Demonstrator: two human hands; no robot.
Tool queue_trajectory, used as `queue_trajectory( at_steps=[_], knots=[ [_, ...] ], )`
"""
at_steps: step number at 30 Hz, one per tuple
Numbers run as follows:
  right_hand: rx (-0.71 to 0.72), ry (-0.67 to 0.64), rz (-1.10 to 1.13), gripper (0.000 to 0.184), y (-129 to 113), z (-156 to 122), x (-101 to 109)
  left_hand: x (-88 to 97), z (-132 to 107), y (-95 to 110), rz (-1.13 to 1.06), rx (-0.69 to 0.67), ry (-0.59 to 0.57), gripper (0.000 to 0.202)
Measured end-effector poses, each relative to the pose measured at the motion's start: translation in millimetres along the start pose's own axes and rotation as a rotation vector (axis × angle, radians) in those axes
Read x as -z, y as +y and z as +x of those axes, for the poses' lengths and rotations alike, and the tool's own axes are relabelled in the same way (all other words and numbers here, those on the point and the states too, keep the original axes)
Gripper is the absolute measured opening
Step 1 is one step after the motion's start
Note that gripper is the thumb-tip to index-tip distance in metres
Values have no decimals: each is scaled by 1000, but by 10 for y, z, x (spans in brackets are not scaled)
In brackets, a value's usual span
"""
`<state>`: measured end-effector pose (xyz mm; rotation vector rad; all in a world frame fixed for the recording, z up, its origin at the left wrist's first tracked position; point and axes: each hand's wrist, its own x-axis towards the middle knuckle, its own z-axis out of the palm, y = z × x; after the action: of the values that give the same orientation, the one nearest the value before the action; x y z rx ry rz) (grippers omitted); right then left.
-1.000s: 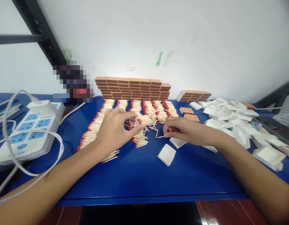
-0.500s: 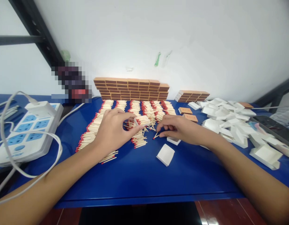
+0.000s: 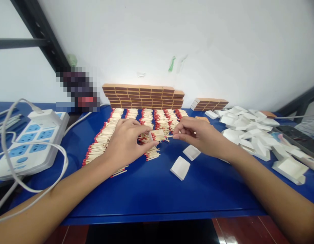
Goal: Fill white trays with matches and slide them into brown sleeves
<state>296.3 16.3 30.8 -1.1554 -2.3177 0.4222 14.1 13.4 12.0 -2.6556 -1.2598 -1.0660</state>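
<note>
My left hand [image 3: 130, 137] is closed on a small white matchbox tray [image 3: 151, 136], held between thumb and fingers, with red-headed matches [image 3: 158, 135] lying in it. Just right of the tray, my right hand [image 3: 190, 134] pinches a match [image 3: 170, 136] by its pale end, pointing towards the tray. Under and behind both hands spread rows of loose matches [image 3: 98, 144] with red heads. Two white trays, a nearer one [image 3: 180, 168] and a farther one [image 3: 192, 153], lie on the blue table [image 3: 152, 193] below my right hand.
Brown matchboxes [image 3: 144, 96] are stacked along the wall, with a shorter stack [image 3: 210, 104] to the right. A heap of white trays [image 3: 244, 127] and a dark phone [image 3: 296, 137] lie at the right. On the left are a power strip [image 3: 32, 142] and looping white cable [image 3: 62, 169].
My right hand has moved up and slightly left, bringing the match close to the tray. My left hand has shifted a little right with the tray, its matches now showing more.
</note>
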Motion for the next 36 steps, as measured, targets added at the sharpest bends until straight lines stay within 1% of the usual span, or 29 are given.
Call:
queue_trajectory(
  at_steps=[1,3,7,10,13,18,21,24,29,32,36],
  knots=[
    [26,53,-7,20,-36,8,-33,-6,-8,17,-8,-21,-4,32],
    [69,103,-15,17,-96,20,-105,-18,-24,53,-28,-55,-14,33],
    [120,91,-28,16,-132,16,-171,-30,-37,84,-51,-72,-21,35],
    [101,122,-50,22,-88,13,-134,-17,-24,63,-35,-25,7,32],
    [37,145,-100,23,-22,21,-117,11,5,34,-9,48,42,32],
    [-68,31,-144,31,40,42,-230,29,43,11,53,112,82,33],
    [-84,-40,-145,28,47,54,-273,20,43,7,50,110,83,33],
    [-98,-126,-146,24,50,56,-242,24,40,5,41,107,71,31],
    [-104,-230,-140,26,62,20,-130,41,43,3,14,115,56,30],
    [-91,-226,-107,28,82,-4,-62,37,42,-4,5,117,55,31],
    [-70,-145,-65,30,94,-13,34,24,35,-11,12,116,49,29]
  ],
)
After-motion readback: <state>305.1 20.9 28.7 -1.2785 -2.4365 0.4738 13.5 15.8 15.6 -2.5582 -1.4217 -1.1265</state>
